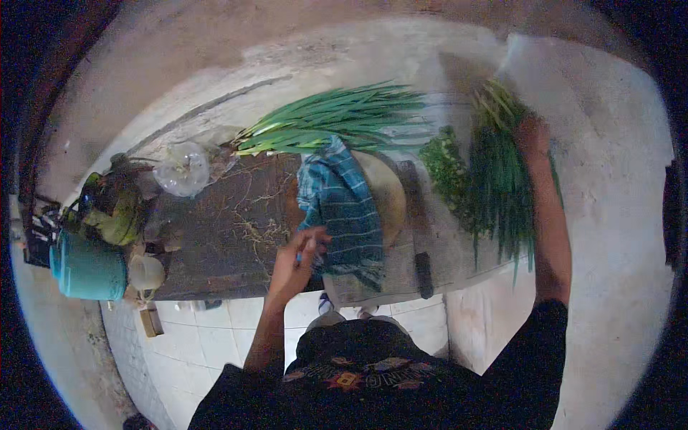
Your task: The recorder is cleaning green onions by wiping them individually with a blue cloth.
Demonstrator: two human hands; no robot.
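My right hand (532, 135) is closed around a bunch of long, thin green stalks (502, 177), near its paler upper ends. The leaves hang down beside a heap of chopped greens (446, 166). My left hand (301, 250) is at the near left edge of a blue striped cloth (344, 199), fingers partly curled; whether it grips the cloth is unclear. The cloth partly covers a round, pale wooden chopping board (389, 188). Right of the board lies a knife, its broad dark blade (413, 199) pointing away and its black handle (424, 274) towards me.
Spring onions (333, 118) lie along the wall. Loose roots (258, 231) are scattered over the dark tabletop (209, 247). At left are a clear plastic bag (183, 167), several green fruits or vegetables (115, 220), a turquoise container (91, 269) and a pale cup (146, 271).
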